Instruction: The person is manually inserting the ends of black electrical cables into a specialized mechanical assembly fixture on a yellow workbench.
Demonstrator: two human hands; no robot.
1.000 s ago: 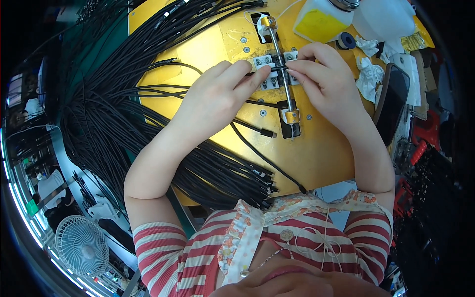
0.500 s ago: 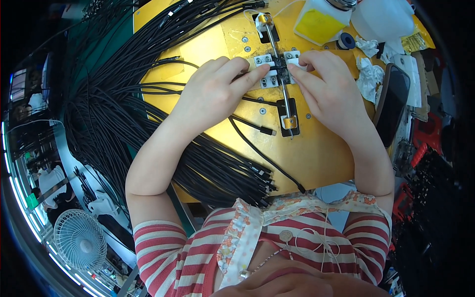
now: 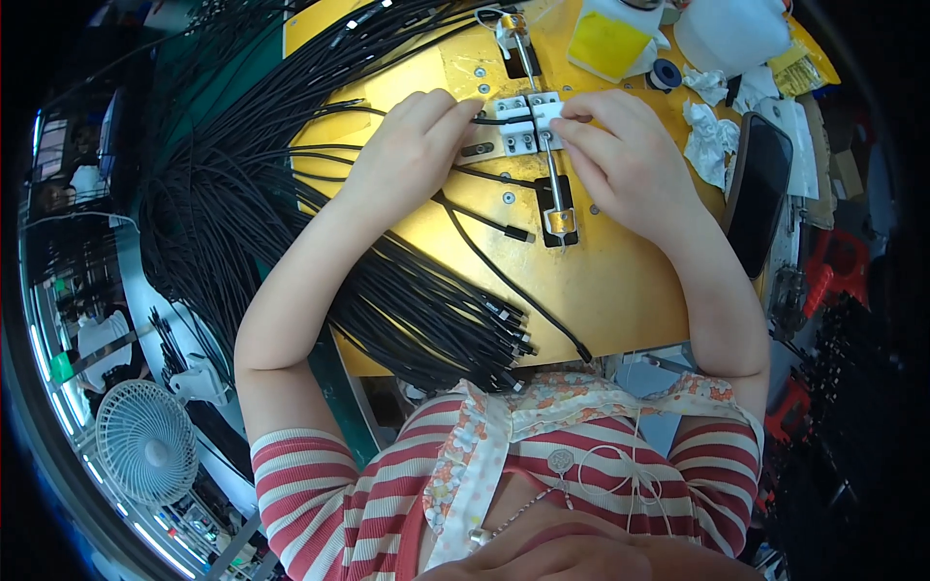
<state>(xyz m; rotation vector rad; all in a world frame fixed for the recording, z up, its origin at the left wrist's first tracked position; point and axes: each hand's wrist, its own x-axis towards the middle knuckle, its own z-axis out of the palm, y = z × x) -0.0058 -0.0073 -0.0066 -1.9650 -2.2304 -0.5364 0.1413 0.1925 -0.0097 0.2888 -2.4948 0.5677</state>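
In the middle of the board a clamp fixture with two white screwed blocks sits across a metal rod [image 3: 554,184]. The left block [image 3: 513,113] and the right block [image 3: 548,114] stand close together with a thin dark gap. A black cable [image 3: 494,120] runs from the left into the fixture; its end is hidden between the blocks. My left hand [image 3: 412,145] is closed on this cable just left of the fixture, fingertips partly hidden. My right hand [image 3: 625,155] has thumb and forefinger closed at the right block's outer edge.
A thick bundle of black cables [image 3: 223,203] spreads over the left side, with loose cable ends [image 3: 484,339] near me. On the right lie a phone [image 3: 760,189], crumpled tissues [image 3: 710,140] and a solder spool [image 3: 665,75]. A bottle with yellow label [image 3: 605,44] stands behind; a fan [image 3: 150,445] is lower left.
The right block has moved left against the other one, with my right hand following. My left hand has drawn back left, off the fixture's middle. The whole view has shifted slightly.
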